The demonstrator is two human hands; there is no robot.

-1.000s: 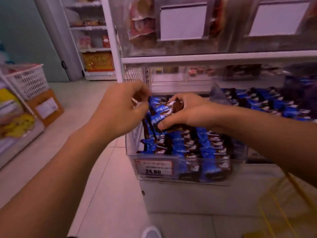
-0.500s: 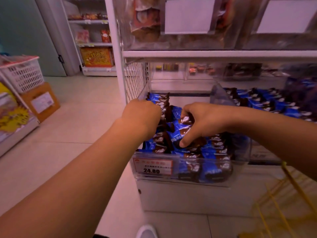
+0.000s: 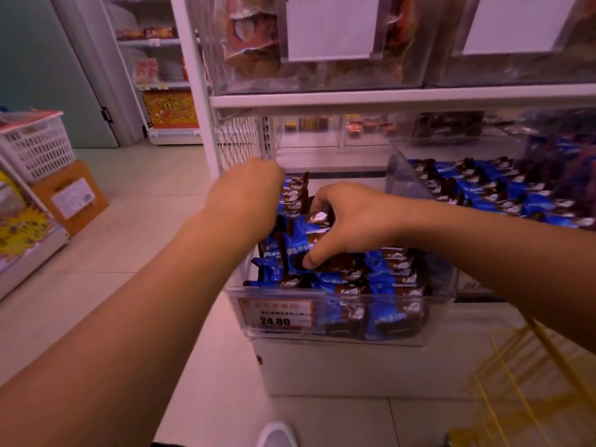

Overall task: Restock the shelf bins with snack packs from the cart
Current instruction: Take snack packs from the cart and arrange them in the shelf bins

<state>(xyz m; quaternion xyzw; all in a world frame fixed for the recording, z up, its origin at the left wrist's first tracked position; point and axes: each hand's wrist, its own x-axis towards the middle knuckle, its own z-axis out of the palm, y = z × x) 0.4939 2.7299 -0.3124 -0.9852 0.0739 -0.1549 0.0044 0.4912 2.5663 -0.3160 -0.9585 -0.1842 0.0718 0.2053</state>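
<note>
From the head camera, we look down along two bare forearms reaching into a clear plastic shelf bin (image 3: 338, 337) at the left end of a white shelf (image 3: 387, 98). The bin is packed with snack packs (image 3: 390, 269) in blue and dark brown wrappers, lying in rows. A red and white price tag (image 3: 277, 312) on the bin's front wall reads 24.80.

Our right hand (image 3: 351, 221) curls over the middle of the bin, thumb and fingers pinching one snack pack (image 3: 303, 240) that sits tilted on top of the others. Our left hand (image 3: 248, 195) is at the bin's left side, its back toward us; its fingers are hidden, so we cannot tell whether it grips anything.

To the right, a neighbouring bin (image 3: 503, 191) holds more of the same blue packs. Above the shelf, clear bins (image 3: 322, 75) carry blank white label cards (image 3: 332, 27).

On the left, across the tiled floor (image 3: 145, 221), stand a white lattice basket (image 3: 38, 146) and a brown cardboard box (image 3: 71, 198). At lower right, yellow wire bars (image 3: 516, 382), blurred, cross the corner. A white shoe tip (image 3: 277, 435) shows at the bottom edge.
</note>
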